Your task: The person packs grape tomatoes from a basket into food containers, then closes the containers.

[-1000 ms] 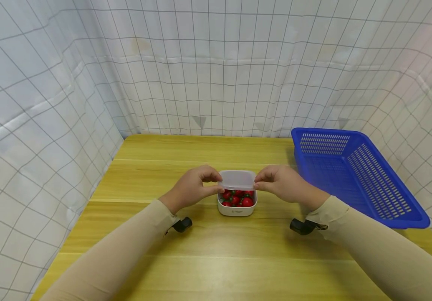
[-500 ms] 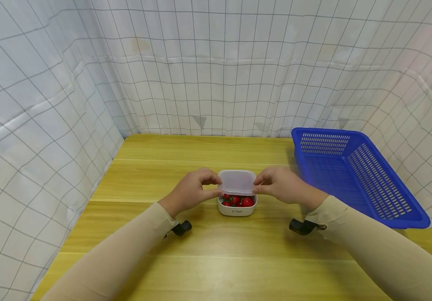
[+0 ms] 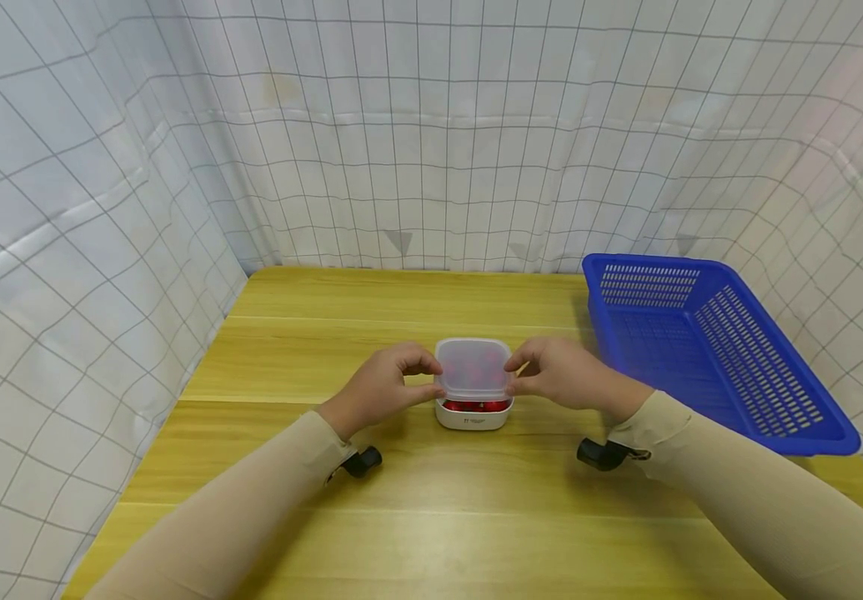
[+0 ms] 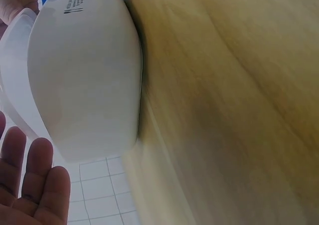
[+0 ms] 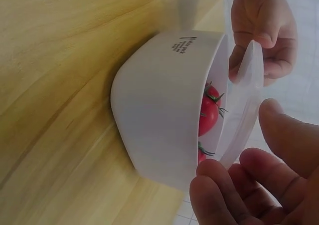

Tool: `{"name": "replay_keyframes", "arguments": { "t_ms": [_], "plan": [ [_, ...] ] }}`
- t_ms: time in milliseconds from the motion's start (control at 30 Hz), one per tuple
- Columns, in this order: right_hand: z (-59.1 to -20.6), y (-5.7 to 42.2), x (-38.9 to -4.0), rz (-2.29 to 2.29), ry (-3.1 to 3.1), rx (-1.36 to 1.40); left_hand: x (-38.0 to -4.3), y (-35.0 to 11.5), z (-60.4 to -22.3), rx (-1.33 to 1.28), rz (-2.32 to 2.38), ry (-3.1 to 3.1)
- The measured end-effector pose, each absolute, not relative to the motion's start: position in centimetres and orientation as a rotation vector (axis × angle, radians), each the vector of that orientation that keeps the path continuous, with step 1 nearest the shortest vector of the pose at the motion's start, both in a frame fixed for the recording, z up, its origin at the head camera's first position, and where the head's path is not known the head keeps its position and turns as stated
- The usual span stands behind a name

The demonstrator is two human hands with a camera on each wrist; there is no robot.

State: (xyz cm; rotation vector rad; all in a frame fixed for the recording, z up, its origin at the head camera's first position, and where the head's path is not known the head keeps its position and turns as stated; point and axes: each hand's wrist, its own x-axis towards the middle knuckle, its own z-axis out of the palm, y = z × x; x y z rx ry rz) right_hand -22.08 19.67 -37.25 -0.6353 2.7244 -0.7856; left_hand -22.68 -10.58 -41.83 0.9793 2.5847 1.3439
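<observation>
A white food container [image 3: 474, 419] sits on the wooden table, small dark print on its front. Inside are red cherry tomatoes [image 5: 209, 110] with green stems. Over it is a translucent lid [image 3: 473, 367], tilted with its near edge raised; in the right wrist view its far side is close to the rim. My left hand [image 3: 382, 386] pinches the lid's left edge between thumb and fingers. My right hand [image 3: 566, 375] pinches the right edge the same way. Through the lid the tomatoes show only faintly, and a narrow red strip is visible below its near edge.
A blue slotted plastic basket [image 3: 701, 350] stands at the table's right side, just beyond my right hand. White grid-patterned curtains [image 3: 431, 150] surround the table [image 3: 431, 533] at the back and sides. A black wrist mount [image 3: 602, 452] projects below each sleeve.
The lid's near edge has come down and toward me, covering more of the tomatoes. Both hands have lowered slightly with it. The container and basket have stayed in place.
</observation>
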Motion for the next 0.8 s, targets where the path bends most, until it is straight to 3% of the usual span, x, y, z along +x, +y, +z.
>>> {"name": "replay_keyframes", "arguments": {
  "t_ms": [800],
  "plan": [
    [-37.6,18.6,-21.9,-0.703,2.689,-0.634,-22.4,-10.4,-42.3,0.936,1.272,2.614]
  ]
}}
